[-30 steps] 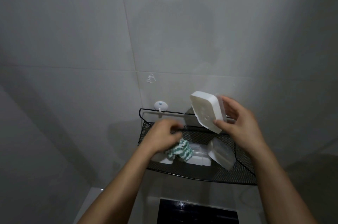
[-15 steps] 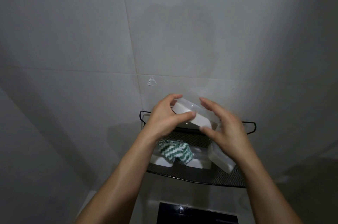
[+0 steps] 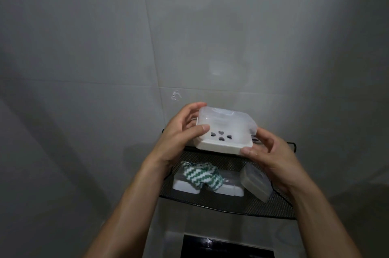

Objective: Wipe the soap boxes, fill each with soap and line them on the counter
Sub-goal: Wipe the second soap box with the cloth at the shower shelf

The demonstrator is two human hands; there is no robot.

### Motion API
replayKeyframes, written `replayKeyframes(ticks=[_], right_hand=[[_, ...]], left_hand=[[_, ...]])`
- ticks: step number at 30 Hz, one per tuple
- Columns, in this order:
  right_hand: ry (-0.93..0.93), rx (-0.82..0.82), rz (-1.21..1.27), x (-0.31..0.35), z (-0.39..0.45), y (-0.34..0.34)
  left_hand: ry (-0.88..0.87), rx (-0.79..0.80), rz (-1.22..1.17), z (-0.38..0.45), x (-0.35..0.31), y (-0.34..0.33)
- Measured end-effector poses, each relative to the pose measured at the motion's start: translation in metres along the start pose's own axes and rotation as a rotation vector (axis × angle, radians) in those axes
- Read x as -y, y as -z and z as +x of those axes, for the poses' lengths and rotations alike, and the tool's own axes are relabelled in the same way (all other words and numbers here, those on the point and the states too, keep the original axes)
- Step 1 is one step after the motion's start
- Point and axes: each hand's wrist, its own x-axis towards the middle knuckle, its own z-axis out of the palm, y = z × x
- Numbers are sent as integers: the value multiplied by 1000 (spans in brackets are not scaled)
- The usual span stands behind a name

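While the left hand (image 3: 181, 137) and right hand (image 3: 271, 156) grasp the lidded box (image 3: 226, 131) by its ends above the rack (image 3: 271, 209), its clear lid could pop loose and drop onto the cloth (image 3: 202, 175) and boxes (image 3: 255, 182) below

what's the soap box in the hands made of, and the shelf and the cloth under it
Soap box: looks like plastic, with a cloudy see-through lid over an opaque white base; heart-shaped holes show through the lid.
Shelf: probably black-coated metal, judging by the fine mesh and thin wire rim.
Cloth: a soft woven or knitted fabric, crumpled, in green and white zigzag stripes; the fibre can't be told.
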Motion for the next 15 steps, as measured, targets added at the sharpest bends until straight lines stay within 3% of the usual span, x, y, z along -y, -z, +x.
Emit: replayKeyframes(ticks=[5, 9, 15], right_hand=[[2, 18, -22, 2, 0, -3], [21, 40, -21, 2, 0, -5], [42, 41, -25, 2, 0, -3]], left_hand=[[150, -168, 52, 8, -10, -2], [248, -279, -71, 15, -13, -6], [189, -227, -50, 11, -6, -3]])
